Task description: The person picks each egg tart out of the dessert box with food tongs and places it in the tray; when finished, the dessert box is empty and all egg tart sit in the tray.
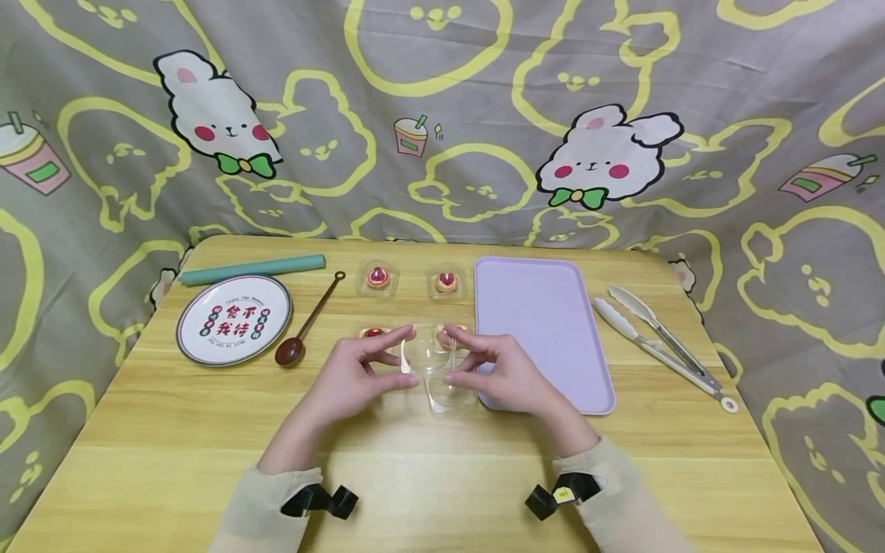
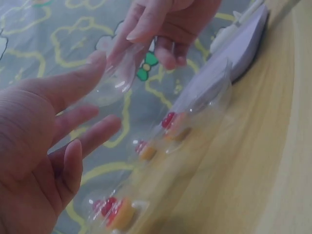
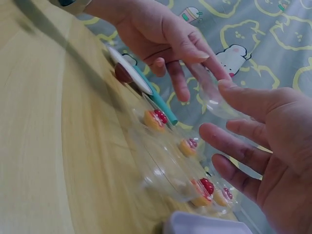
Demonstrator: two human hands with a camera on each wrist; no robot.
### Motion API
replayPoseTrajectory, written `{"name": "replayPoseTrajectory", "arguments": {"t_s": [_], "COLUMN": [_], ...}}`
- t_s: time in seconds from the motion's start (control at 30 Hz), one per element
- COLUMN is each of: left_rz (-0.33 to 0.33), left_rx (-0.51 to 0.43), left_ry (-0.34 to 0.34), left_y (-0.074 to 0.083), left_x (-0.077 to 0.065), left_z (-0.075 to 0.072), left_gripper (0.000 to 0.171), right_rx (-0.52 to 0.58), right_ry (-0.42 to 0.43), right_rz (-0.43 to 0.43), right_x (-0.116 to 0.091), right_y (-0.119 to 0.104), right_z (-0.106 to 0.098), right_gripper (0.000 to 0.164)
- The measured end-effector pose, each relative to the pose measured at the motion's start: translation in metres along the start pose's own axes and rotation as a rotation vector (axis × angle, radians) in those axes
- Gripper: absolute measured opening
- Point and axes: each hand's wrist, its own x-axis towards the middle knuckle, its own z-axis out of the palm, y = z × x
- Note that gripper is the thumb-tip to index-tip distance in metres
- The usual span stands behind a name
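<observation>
Between them, my left hand (image 1: pixel 354 375) and right hand (image 1: pixel 510 374) hold up a clear plastic lid (image 1: pixel 428 352), each pinching one side with thumb and index finger. In the left wrist view the clear lid (image 2: pixel 109 87) hangs in the air between both thumbs, and the other fingers are spread loosely. Below the hands an open clear plastic box (image 1: pixel 448 399) lies on the table. Behind it sit two small fruit tarts (image 1: pixel 374 333), partly covered by fingers and lid. Two more tarts (image 1: pixel 378 277) with red berry tops rest in clear boxes farther back.
A lilac tray (image 1: pixel 539 322) lies right of the tarts, with tongs (image 1: pixel 657 346) beyond it. On the left are a white printed plate (image 1: pixel 233 321), a brown spoon (image 1: pixel 290 351) and a teal roll (image 1: pixel 256 269). A patterned curtain (image 1: pixel 442 115) hangs behind the table.
</observation>
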Motion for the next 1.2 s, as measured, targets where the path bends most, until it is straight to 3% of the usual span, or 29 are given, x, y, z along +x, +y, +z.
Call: {"name": "replayPoseTrajectory", "arguments": {"t_s": [0.33, 0.57, 0.9, 1.2], "left_rz": [-0.057, -0.093, -0.141, -0.135], "left_rx": [0.037, 0.049, 0.107, 0.095], "left_ry": [0.009, 0.004, -0.03, -0.074], "left_y": [-0.012, -0.02, -0.033, -0.045], "left_x": [-0.017, -0.029, -0.046, -0.048], "left_z": [-0.018, -0.031, -0.036, -0.04], "left_gripper": [0.066, 0.063, 0.067, 0.066], "right_rx": [0.008, -0.052, -0.442, -0.624], "right_ry": [-0.047, -0.125, -0.199, -0.206], "right_rz": [0.077, 0.141, 0.123, 0.023], "right_x": [0.013, 0.02, 0.024, 0.026], "right_y": [0.002, -0.003, -0.003, 0.0], "right_z": [0.022, 0.035, 0.05, 0.056], "right_gripper": [0.069, 0.071, 0.068, 0.057]}}
